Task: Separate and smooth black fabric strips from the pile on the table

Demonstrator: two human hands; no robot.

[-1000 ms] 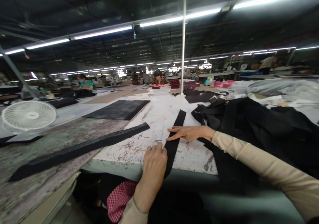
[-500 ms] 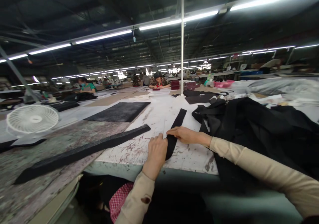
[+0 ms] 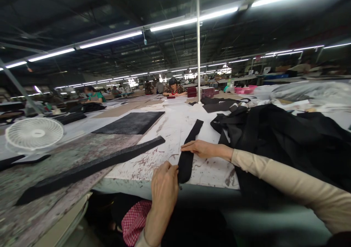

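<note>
A black fabric strip [image 3: 187,166] lies lengthwise on the white, stained table top [image 3: 153,163], its rounded near end by the table edge. My right hand [image 3: 201,149] rests flat across the strip's middle, fingers stretched out to the left. At the strip's lower left edge is my left hand [image 3: 164,184], with its fingers curled in and their tips at the fabric; the thumb is mostly hidden. Left of it, a longer black strip [image 3: 93,168] runs diagonally over the mottled board [image 3: 68,148].
A heap of black fabric [image 3: 274,141] spreads beside my right arm. Dark rectangular panels [image 3: 131,122] lie farther back on the left. There stands a white fan [image 3: 34,133]. A thin pole [image 3: 198,49] rises from the table, and a person [image 3: 174,88] works beyond it.
My left hand has slid toward me along the strip's edge, uncovering its rounded near end. My right hand stays on the strip, shifted only slightly left.
</note>
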